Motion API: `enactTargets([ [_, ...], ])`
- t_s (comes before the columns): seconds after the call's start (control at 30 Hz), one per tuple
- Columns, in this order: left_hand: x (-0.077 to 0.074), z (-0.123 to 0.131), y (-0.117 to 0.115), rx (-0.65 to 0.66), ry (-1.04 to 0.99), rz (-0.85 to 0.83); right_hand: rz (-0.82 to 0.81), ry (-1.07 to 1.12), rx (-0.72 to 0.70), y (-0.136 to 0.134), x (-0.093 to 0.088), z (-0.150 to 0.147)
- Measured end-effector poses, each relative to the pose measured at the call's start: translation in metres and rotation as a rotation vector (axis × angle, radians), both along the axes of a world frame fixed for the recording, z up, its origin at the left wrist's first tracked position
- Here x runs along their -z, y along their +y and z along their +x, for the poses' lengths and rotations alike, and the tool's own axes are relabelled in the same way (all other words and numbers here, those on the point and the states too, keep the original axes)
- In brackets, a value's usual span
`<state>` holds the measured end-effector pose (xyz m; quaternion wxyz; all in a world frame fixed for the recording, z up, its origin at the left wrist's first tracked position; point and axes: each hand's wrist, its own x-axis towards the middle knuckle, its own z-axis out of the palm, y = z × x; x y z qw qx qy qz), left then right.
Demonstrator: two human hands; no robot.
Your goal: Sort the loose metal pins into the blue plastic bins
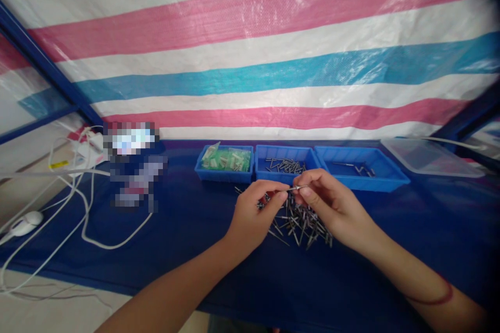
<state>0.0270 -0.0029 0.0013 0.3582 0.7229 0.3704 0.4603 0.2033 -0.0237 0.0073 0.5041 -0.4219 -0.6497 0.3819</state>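
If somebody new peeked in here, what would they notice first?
The big striped sheet, pink, white and blue, behind the table would probably catch the eye first. Next come the left hand and right hand, pinching a thin metal piece between them over a pile of similar pieces. Three blue bins stand in a row beyond.

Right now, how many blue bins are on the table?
3, in a row near the back of the table: left bin, middle bin, right bin. No others show.
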Motion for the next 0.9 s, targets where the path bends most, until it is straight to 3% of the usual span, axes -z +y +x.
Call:
enactTargets([
  [0.3,0.002,0.000,0.004,0.105,0.054,-0.074,0.319,-0.442,0.114,-0.007,-0.009,0.002],
  [0.4,0.000,0.000,0.003,0.078,0.117,-0.029,0.378,-0.538,0.191,-0.004,-0.014,0.009],
  [0.53,-0.001,-0.001,0.003,0.057,0.268,0.126,0.407,-0.608,0.474,0.008,-0.020,0.035],
  [0.63,0.002,-0.004,0.003,0.124,0.500,0.245,0.382,-0.672,0.732,0.023,-0.016,0.068],
  [0.67,0.003,-0.005,0.003,0.155,0.582,0.275,0.360,-0.725,0.757,0.028,-0.012,0.080],
  [0.8,0.007,-0.007,0.005,0.235,0.790,0.326,0.374,-0.951,0.671,0.046,0.005,0.113],
  [0.9,0.008,-0.005,0.006,0.200,0.824,0.308,0.425,-0.964,0.655,0.048,0.007,0.108],
])
